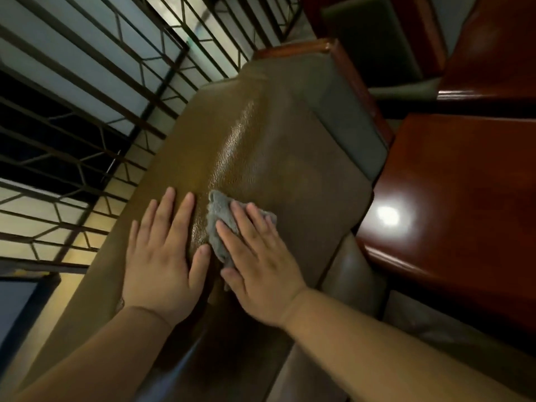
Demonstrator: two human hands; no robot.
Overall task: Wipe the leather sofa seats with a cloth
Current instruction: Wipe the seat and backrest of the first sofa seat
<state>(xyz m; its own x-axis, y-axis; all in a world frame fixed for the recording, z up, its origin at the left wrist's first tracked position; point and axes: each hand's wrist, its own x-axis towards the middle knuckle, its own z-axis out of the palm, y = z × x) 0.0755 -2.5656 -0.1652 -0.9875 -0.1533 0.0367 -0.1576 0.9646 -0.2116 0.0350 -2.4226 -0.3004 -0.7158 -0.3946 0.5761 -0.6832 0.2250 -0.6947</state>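
On the glossy, pebbled brown leather sofa cushion (261, 146), the flat right hand (258, 262) presses a crumpled, nubby grey cloth (222, 221) whose long axis runs toward the wrist, while the left hand (162, 253) rests open, fingers straight, just beside it.

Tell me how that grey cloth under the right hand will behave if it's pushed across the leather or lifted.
The small grey fuzzy cloth lies crumpled in soft folds, so it is probably floppy and would droop if lifted. The right hand covers most of it with flat fingers, so it looks light. The brown leather sofa cushion shines, so the cloth will likely slide easily, perhaps bunching.
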